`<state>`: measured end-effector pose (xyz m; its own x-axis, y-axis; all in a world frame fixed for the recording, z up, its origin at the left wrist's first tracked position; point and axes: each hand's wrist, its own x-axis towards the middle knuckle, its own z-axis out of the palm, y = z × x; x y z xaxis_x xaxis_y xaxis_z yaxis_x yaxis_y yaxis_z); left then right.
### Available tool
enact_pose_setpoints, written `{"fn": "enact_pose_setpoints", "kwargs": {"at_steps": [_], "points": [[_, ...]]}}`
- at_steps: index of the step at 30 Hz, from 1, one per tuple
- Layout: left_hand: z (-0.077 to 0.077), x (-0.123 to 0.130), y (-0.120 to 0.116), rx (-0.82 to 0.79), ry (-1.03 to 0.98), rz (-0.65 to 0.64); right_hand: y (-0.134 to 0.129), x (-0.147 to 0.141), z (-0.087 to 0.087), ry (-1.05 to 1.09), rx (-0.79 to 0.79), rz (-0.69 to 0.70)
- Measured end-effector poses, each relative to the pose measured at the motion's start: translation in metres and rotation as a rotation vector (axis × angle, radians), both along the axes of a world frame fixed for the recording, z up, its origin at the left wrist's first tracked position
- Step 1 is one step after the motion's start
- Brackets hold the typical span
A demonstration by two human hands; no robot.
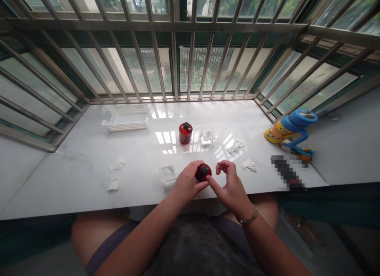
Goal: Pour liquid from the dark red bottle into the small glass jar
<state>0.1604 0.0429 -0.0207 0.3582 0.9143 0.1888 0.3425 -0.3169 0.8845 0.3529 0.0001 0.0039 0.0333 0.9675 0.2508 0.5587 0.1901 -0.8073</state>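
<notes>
Head view. We see the left hand [186,182] wrapped around a small red bottle [203,172] at the near edge of the white counter [89,165] — fingers closed on its side. The right hand [228,185] sits just beside it, forefinger touching the bottle, the other fingers loosely curled and holding nothing. A second red bottle [185,133] stands farther back — between a white basket [126,118] and a small clear box [207,136].
</notes>
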Motion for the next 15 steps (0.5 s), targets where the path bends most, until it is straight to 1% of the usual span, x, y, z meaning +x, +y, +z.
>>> {"fn": "enact_pose_setpoints", "kwargs": {"at_steps": [1, 4, 5, 7, 9, 10, 13, 15], "points": [[0.0005, 0.0, -0.0001, 0.001, -0.003, -0.002, 0.0001, -0.0001, -0.0006, 0.019, 0.004, 0.015], [0.0013, 0.0, 0.0, 0.003, -0.004, -0.013, -0.0003, -0.0009, -0.0012, 0.072, -0.037, 0.137], [0.0013, 0.0, 0.0, 0.0, -0.001, -0.011, -0.0006, -0.0011, -0.0013, 0.07, -0.052, 0.14], [0.0012, 0.0, 0.0, -0.009, 0.004, 0.0, -0.0012, -0.0015, -0.0017, 0.038, -0.052, 0.063], [0.0012, 0.0, -0.0001, -0.011, 0.003, 0.007, -0.0015, -0.0023, -0.0023, 0.033, -0.013, 0.0], [0.0012, 0.0002, -0.0001, -0.007, 0.0, 0.002, -0.0015, -0.0031, -0.0026, 0.047, 0.0, 0.013], [0.001, 0.0012, -0.0006, 0.012, -0.01, -0.008, -0.0003, -0.0066, -0.0038, 0.094, -0.017, 0.133], [0.0006, 0.0022, -0.0013, 0.019, -0.005, 0.005, 0.0017, -0.0089, -0.0057, 0.084, -0.029, 0.142]]}}
